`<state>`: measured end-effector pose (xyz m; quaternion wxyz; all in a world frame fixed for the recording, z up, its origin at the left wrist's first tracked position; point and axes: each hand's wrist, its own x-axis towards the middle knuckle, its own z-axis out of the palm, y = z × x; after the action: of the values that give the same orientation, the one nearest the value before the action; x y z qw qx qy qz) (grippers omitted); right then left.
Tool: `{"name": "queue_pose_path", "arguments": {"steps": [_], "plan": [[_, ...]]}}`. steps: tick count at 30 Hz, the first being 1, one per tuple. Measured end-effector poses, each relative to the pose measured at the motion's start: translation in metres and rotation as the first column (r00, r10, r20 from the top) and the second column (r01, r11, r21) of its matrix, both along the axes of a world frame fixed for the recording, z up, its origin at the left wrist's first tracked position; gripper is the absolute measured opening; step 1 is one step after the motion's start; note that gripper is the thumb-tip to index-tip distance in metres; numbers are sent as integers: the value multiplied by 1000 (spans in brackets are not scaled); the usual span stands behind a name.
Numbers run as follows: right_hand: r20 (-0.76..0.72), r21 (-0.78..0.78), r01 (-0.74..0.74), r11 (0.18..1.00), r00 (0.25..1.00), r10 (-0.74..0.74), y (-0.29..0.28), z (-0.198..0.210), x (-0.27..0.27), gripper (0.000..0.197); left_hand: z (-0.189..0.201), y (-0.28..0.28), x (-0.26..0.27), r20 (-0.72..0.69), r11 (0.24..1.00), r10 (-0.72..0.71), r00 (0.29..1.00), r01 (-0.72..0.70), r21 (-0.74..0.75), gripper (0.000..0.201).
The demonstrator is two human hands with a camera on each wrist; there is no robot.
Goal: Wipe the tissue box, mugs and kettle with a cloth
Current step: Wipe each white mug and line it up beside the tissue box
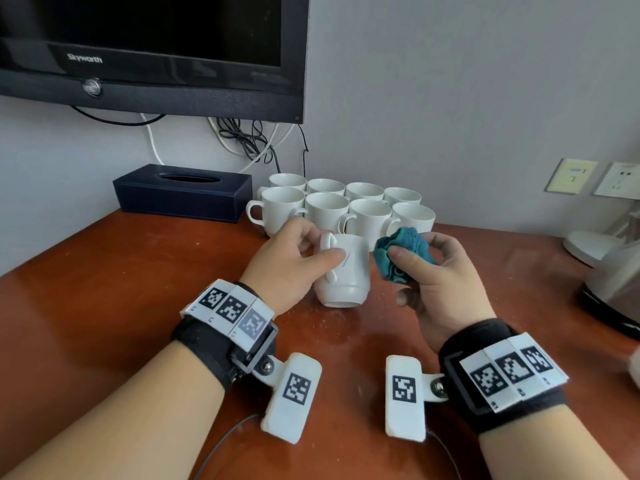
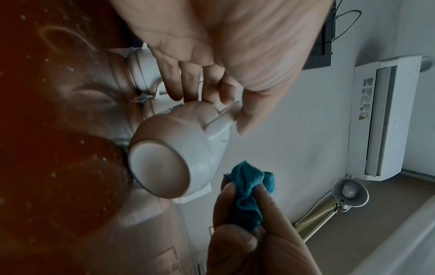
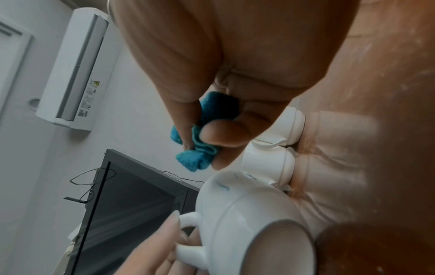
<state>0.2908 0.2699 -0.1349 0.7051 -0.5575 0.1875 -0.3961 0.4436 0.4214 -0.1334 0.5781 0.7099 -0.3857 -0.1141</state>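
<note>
My left hand (image 1: 304, 252) holds a white mug (image 1: 346, 271) by its handle, tipped so its base faces me, above the wooden table (image 1: 138, 271). The mug (image 2: 174, 158) shows faint blue marks near its rim. Just right of it, apart from the mug, my right hand (image 1: 426, 268) pinches a bunched teal cloth (image 1: 403, 252), also seen as the cloth (image 3: 202, 145). Several white mugs (image 1: 346, 202) stand clustered behind. A dark blue tissue box (image 1: 180, 194) sits at the back left. The kettle (image 1: 616, 289) stands at the right edge, partly cut off.
A black TV (image 1: 152, 50) hangs on the wall with cables (image 1: 249, 140) dangling below it. Wall sockets (image 1: 595, 176) are at the right. A white round base (image 1: 588, 245) lies beside the kettle.
</note>
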Motion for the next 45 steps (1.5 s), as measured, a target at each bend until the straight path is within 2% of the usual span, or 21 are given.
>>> {"name": "queue_pose_path", "arguments": {"steps": [3, 5, 10, 14, 18, 26, 33, 38, 45], "plan": [[-10, -43, -12, 999, 1000, 12, 0, 0, -2, 34, 0, 0, 0, -33, 996, -85, 996, 84, -37, 47], [-5, -59, -16, 998, 1000, 16, 0, -1, -2, 30, 0, 0, -1, 6, 991, -137, 991, 137, -10, 59], [10, -63, -58, 996, 998, 59, 0, -5, 5, 33, -3, -1, 0, 67, 972, -220, 973, 213, 96, 66], [-25, -68, -77, 995, 997, 75, -4, -10, 7, 38, -4, -2, 1, 125, 959, -249, 960, 226, 170, 82], [-73, -146, -71, 987, 995, 60, -8, -13, 8, 39, -2, 0, 2, 188, 943, -265, 946, 214, 255, 96], [-62, -199, -17, 980, 998, 5, -9, -14, 10, 26, 2, 1, 1, 308, 930, -237, 921, 124, 346, 101], [-148, -231, -107, 967, 986, 74, -3, -13, 7, 23, -2, 0, 2, 270, 951, -174, 947, 90, 296, 103], [-189, -261, -145, 955, 977, 96, -4, -11, 6, 21, -5, 0, 5, 271, 951, -151, 951, 65, 302, 115], [-84, -237, -26, 971, 996, 6, 1, -4, 7, 22, 6, -5, -9, 430, 949, -199, 881, 65, 308, 97]]}}
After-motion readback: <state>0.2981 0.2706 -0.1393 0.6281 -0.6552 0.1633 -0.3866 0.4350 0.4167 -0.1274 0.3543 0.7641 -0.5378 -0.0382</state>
